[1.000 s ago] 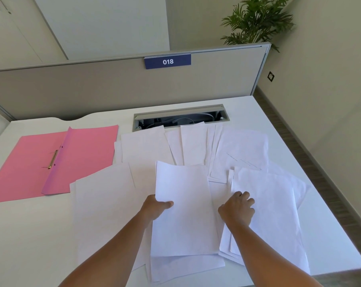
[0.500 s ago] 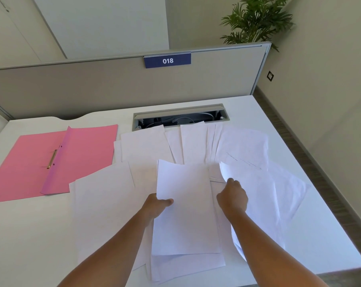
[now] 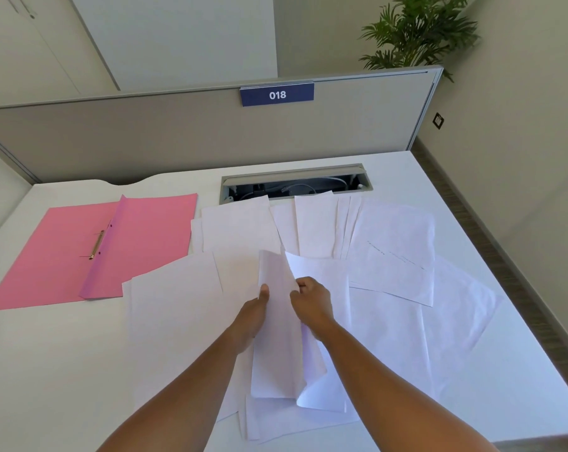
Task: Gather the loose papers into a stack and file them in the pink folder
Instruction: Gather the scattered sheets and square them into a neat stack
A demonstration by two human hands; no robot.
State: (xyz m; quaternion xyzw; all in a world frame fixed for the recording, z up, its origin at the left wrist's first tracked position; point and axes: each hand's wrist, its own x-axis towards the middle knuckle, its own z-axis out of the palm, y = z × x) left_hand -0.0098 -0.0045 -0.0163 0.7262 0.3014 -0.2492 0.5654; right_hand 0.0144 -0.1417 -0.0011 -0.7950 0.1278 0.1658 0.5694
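Several loose white papers (image 3: pixel 390 243) lie fanned across the white desk (image 3: pixel 47 370). The pink folder (image 3: pixel 139 243) lies open at the left, its brass fastener (image 3: pixel 96 244) showing along the spine. My left hand (image 3: pixel 254 308) grips the left edge of a raised sheet (image 3: pixel 276 337) at the middle. My right hand (image 3: pixel 312 303) pinches another sheet (image 3: pixel 318 272) and holds it against the right side of that raised sheet. Both sheets stand tilted above the pile.
An open cable tray (image 3: pixel 295 184) is set in the desk behind the papers. A grey partition (image 3: pixel 178 132) with a blue "018" sign (image 3: pixel 277 94) closes the back. The desk's right edge drops to the floor; a potted plant (image 3: pixel 419 31) stands behind the partition.
My right hand lifted a sheet from the right pile and swung it left onto the sheet in my left hand. The left-hand sheet tilted up on edge.
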